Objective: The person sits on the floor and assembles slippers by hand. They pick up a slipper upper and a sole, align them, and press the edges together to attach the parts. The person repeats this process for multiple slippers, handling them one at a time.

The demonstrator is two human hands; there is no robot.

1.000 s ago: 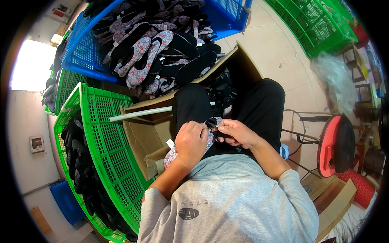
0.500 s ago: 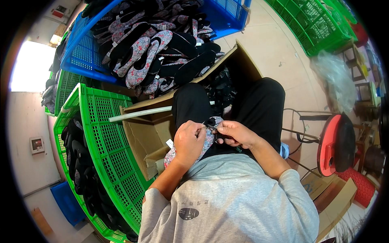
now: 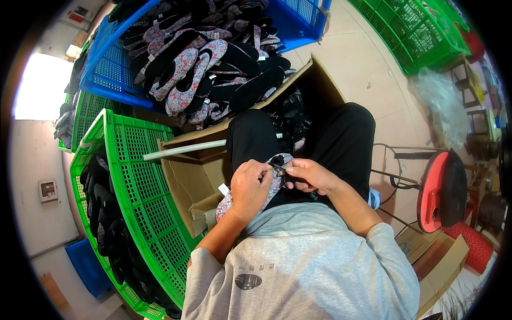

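Both hands on a floral slipper [image 3: 250, 196] over the lap.
Left hand [image 3: 249, 188] fingers wrap the slipper; right hand [image 3: 308, 175] fingers pinch its black toe, with a cardboard box [image 3: 186, 181] just beside the left knee.

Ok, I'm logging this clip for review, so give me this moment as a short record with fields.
left hand: grips the floral cloth shoe on the lap
right hand: pinches a small tool at the shoe's upper edge
in front: open cardboard box
left side: green crate with dark shoes
ahead: blue crate piled with floral and black shoes
right side: red stool
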